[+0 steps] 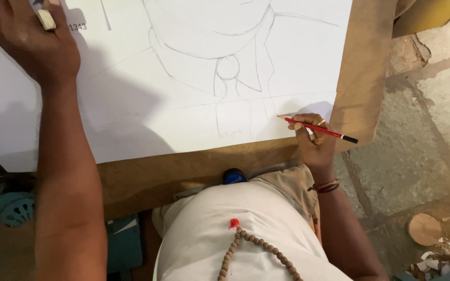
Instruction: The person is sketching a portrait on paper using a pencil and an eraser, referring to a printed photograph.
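**Pencil at the sheet's lower edge**

Right hand (313, 140): fingers (302, 125) are pinching a slim red wooden pencil with a black end (319, 129), its tip touching the large white drawing sheet (183, 114). Left hand (27, 41): fingers are lying spread flat on that sheet, beside a small white eraser (46, 19). Brown board tabletop (360, 62) is carrying the sheet.

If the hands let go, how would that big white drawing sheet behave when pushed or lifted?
The white sheet looks thin, so it would probably flop and bend if lifted by one edge. It lies flat on the brown board with the left hand pressing it, which suggests it slides easily. It likely creases readily.
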